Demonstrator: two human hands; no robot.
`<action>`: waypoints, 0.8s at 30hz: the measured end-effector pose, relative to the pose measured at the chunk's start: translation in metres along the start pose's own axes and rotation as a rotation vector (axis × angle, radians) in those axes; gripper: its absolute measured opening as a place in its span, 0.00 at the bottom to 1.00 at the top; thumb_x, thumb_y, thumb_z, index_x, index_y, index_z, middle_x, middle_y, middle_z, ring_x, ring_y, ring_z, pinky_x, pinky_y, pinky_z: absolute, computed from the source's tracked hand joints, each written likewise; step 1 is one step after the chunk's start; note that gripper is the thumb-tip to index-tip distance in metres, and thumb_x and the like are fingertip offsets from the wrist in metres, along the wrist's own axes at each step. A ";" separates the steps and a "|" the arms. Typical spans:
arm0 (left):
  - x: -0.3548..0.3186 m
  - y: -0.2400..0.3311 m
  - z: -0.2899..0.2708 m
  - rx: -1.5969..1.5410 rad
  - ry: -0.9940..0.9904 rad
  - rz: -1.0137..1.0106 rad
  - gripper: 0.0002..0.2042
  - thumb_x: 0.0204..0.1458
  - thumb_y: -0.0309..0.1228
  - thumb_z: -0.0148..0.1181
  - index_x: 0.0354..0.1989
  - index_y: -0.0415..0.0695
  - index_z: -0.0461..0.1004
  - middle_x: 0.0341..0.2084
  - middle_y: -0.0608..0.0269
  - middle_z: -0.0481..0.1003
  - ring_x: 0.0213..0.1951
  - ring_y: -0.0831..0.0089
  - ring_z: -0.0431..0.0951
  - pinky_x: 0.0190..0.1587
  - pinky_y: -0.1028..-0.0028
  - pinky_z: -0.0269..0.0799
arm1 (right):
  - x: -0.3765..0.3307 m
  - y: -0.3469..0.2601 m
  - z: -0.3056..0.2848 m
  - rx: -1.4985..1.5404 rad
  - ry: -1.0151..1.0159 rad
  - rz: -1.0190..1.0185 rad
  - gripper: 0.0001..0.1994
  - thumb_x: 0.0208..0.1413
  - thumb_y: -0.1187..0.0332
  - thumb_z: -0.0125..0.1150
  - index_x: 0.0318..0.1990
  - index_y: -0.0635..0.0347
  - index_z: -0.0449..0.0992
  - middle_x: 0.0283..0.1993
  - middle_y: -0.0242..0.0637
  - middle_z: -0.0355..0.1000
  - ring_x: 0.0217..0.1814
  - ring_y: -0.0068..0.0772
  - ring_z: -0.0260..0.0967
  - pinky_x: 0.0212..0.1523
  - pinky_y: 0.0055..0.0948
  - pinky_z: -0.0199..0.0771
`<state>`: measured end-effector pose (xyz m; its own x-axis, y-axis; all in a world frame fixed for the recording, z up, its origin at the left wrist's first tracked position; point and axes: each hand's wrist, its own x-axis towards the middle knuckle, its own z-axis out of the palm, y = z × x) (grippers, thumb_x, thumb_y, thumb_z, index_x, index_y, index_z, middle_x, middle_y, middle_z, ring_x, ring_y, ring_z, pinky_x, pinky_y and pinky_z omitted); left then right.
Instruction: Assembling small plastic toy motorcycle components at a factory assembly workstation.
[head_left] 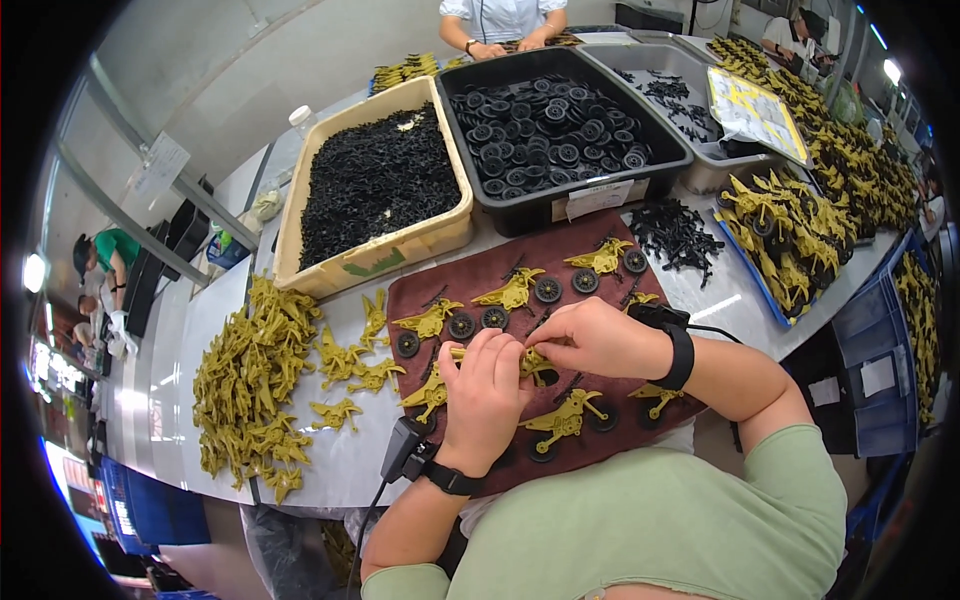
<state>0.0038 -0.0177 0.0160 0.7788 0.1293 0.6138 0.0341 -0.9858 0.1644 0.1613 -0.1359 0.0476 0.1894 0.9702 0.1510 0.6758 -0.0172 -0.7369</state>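
Note:
My left hand (484, 392) is closed around a yellow plastic toy motorcycle body (534, 359), most of which my fingers hide. From the right, my right hand (604, 343) pinches at the same body; any small part between those fingertips is too hidden to name. Both hands are over a dark red cloth (440, 285). On it lie more yellow bodies (511, 289), small black wheels (547, 289) and thin black parts (436, 295), set out in rows. Below my hands, another yellow body (565, 418) rests beside black wheels.
Loose yellow bodies (255, 380) are heaped at left. Beyond the cloth stand a cream bin (288, 232) of small black parts and a black bin (540, 215) of wheels. Black pieces (672, 236) lie in a pile near a blue tray (755, 268) of assembled toys. A co-worker (503, 22) stands opposite.

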 end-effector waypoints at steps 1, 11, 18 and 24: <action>-0.001 0.000 0.000 -0.032 -0.011 -0.020 0.22 0.32 0.22 0.65 0.41 0.43 0.68 0.39 0.63 0.72 0.48 0.64 0.74 0.52 0.53 0.58 | 0.000 0.000 -0.001 0.015 -0.008 0.011 0.10 0.52 0.69 0.61 0.40 0.61 0.80 0.32 0.43 0.76 0.33 0.38 0.75 0.35 0.31 0.74; -0.004 -0.001 -0.005 -0.096 -0.033 -0.003 0.19 0.35 0.25 0.68 0.39 0.45 0.71 0.39 0.66 0.76 0.49 0.63 0.74 0.60 0.49 0.53 | -0.006 0.001 -0.004 0.052 -0.011 0.037 0.10 0.52 0.69 0.61 0.41 0.62 0.79 0.34 0.44 0.76 0.34 0.38 0.75 0.36 0.30 0.75; -0.006 0.003 -0.008 -0.135 0.001 -0.036 0.18 0.38 0.26 0.67 0.40 0.47 0.71 0.39 0.70 0.77 0.49 0.66 0.73 0.60 0.44 0.50 | -0.008 -0.004 -0.009 0.076 -0.053 0.070 0.11 0.53 0.69 0.61 0.42 0.62 0.79 0.35 0.43 0.77 0.34 0.37 0.76 0.37 0.29 0.75; -0.007 0.008 -0.009 -0.139 0.037 -0.052 0.19 0.34 0.23 0.69 0.38 0.47 0.71 0.38 0.69 0.78 0.48 0.66 0.74 0.61 0.51 0.52 | -0.011 -0.006 -0.010 0.109 -0.053 0.066 0.10 0.53 0.69 0.61 0.42 0.62 0.79 0.35 0.42 0.77 0.34 0.35 0.76 0.37 0.29 0.75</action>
<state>-0.0070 -0.0250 0.0201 0.7543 0.1867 0.6294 -0.0149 -0.9536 0.3007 0.1624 -0.1486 0.0567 0.1916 0.9792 0.0669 0.5812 -0.0583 -0.8117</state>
